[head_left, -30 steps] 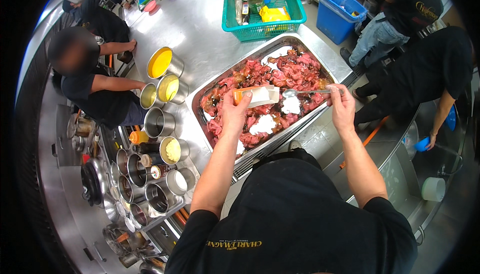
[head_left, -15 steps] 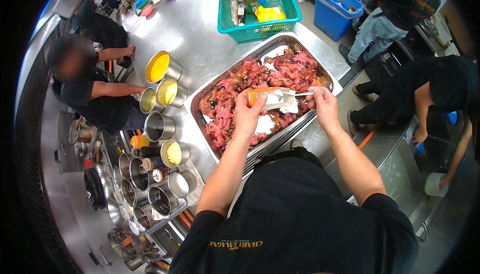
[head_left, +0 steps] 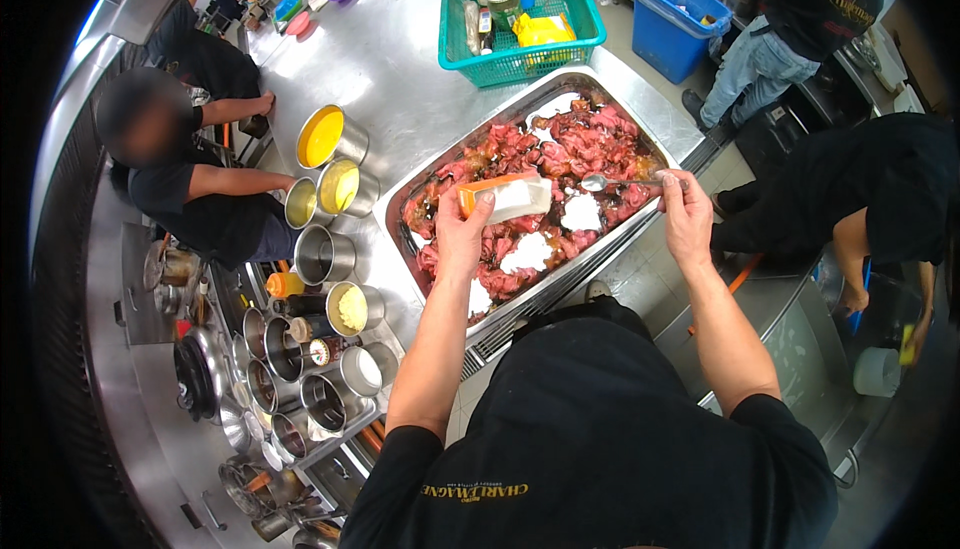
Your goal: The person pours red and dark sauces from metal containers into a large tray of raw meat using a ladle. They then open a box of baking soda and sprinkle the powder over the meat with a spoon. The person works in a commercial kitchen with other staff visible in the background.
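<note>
My left hand (head_left: 462,232) holds a clear plastic container with an orange lid (head_left: 505,197), tilted on its side over a large steel tray (head_left: 596,77) full of raw red meat (head_left: 545,154). White powder fills the container. My right hand (head_left: 686,217) grips the handle of a metal spoon (head_left: 612,183), whose bowl points at the container's mouth. Three mounds of white powder (head_left: 582,213) lie on the meat below the hands.
Steel pots with yellow sauces (head_left: 322,136) and several small metal cups (head_left: 315,369) line the counter on my left. A green basket (head_left: 520,59) of jars stands beyond the tray, a blue bin (head_left: 682,21) to its right. One person sits at left (head_left: 190,189); others stand at right (head_left: 880,199).
Both hands with container and spoon have stayed over the tray, shifting slightly in view as my head moved. The person at right has bent lower.
</note>
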Motion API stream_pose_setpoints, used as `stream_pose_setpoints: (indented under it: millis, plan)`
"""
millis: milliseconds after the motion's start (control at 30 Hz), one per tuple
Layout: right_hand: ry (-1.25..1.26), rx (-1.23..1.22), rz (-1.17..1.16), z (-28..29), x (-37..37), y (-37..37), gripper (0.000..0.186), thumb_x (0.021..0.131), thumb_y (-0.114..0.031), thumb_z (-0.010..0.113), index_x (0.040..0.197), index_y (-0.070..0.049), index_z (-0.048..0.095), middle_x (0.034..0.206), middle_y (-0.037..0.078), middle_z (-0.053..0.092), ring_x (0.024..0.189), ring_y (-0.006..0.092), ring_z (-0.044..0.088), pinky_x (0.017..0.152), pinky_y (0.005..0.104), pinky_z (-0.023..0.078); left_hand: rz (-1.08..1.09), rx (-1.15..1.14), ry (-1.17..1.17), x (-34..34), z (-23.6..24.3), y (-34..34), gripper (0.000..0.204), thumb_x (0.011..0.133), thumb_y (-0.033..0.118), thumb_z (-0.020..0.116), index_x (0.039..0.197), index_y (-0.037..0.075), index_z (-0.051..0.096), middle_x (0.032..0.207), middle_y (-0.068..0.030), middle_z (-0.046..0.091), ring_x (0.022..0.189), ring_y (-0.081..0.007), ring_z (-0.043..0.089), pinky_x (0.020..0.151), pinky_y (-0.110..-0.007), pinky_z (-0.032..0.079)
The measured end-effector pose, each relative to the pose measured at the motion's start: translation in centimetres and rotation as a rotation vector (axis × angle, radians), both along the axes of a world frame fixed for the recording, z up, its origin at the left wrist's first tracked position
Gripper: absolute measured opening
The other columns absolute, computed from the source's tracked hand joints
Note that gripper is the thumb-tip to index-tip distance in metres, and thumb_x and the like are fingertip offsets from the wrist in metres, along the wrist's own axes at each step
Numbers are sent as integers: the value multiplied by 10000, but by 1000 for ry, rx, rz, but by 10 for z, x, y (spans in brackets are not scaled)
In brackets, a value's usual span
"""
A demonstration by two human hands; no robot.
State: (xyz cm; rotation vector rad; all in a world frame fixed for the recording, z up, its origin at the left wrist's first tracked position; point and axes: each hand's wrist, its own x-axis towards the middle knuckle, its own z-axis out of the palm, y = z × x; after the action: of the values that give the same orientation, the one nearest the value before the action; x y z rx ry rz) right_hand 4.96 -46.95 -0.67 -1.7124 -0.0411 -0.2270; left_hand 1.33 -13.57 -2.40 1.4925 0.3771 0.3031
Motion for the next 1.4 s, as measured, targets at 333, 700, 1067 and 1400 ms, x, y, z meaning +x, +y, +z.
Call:
stream_pose_setpoints:
  millis: [333,700,1067,1400]
  plan:
    - [-351,-325,296,25,-8,43,151,966,-64,627,1083,-7,704,907,124,720,757,207,688,682,332,538,-124,-59,-5,-1,14,-23,538,911,224,773,1293,-32,494,1145,-115,655,1029,-162,623,895,-302,510]
    - [291,367,56,-41,-7,45,251,1046,-213,546,1130,-10,666,859,61,709,635,71,552,596,238,470,-109,-68,18,9,8,-54,570,897,251,790,1298,-29,497,1116,-101,659,1003,-157,628,875,-303,519]
    - [368,708,-97,-25,17,-21,184,1018,-159,538,1054,-28,663,771,55,677,563,79,544,549,232,454,-81,-57,22,31,-7,-52,600,899,283,790,1307,-36,486,1127,-101,659,989,-151,623,878,-292,508]
    - [-30,237,-38,18,2,-50,223,1053,-206,549,1074,-28,683,844,13,686,700,56,567,627,205,458,-206,-56,55,38,8,-68,564,911,241,771,1300,-45,480,1151,-115,647,1039,-166,617,928,-307,497]
